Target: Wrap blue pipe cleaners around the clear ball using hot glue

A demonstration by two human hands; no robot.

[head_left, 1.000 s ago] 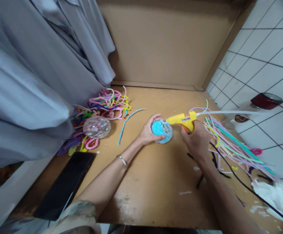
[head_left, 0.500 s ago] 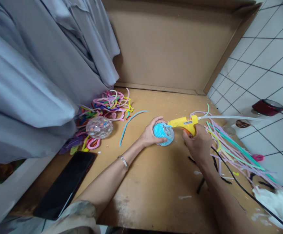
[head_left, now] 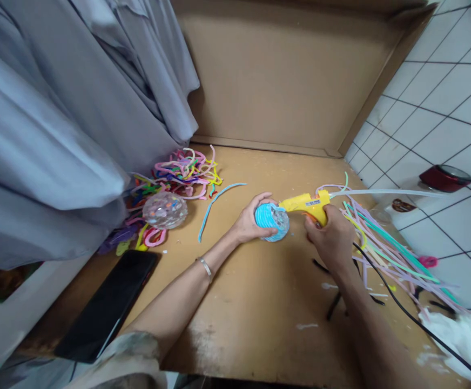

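Observation:
My left hand [head_left: 253, 220] is wrapped round a small clear ball [head_left: 281, 222] whose left part is covered in coils of light blue pipe cleaner [head_left: 264, 217]. In my right hand [head_left: 332, 237] is a yellow hot glue gun [head_left: 306, 203], gripped by its handle with fingers near the orange trigger. The gun's nozzle meets the upper edge of the blue coils, touching or very close. A long translucent glue stick [head_left: 381, 192] sticks out of its back. One loose blue pipe cleaner [head_left: 216, 202] lies curved on the table, left of the ball.
A second clear ball [head_left: 165, 210] rests against a tangle of coloured pipe cleaners [head_left: 187, 170] at left. Nearer me lies a black phone [head_left: 108, 305]. Straight pipe cleaners [head_left: 393, 246], a black cord [head_left: 405, 310] and white fluff [head_left: 462, 337] are at right. Cardboard [head_left: 284, 75] stands behind.
Almost nothing differs. Both hands keep their hold, and the glue gun's nozzle stays at the top edge of the blue coils; the view has shifted very slightly.

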